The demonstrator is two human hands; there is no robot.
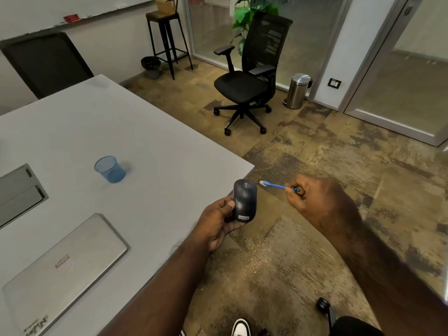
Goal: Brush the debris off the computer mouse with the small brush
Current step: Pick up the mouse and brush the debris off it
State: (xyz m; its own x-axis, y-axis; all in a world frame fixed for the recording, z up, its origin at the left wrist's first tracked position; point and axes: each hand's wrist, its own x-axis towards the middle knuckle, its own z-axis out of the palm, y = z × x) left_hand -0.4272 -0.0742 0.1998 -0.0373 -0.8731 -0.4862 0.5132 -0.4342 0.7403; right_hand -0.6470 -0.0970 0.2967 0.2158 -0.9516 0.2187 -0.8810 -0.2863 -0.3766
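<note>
A dark grey computer mouse (244, 200) with a small label at its near end is held by my left hand (218, 221) just past the table's right edge, above the floor. My right hand (312, 200) grips a small blue brush (274, 185) by its handle. The brush's white bristle tip points left and sits just right of the mouse's front, close to it but apart. Fine light debris (257, 258) lies scattered on the carpet below my hands.
A grey table (116, 132) carries a closed silver laptop (65, 270), a blue mesh cup (110, 169) and a grey cable hatch (19, 190). A black office chair (252, 78), a steel bin (297, 90) and a tall stool (167, 37) stand beyond.
</note>
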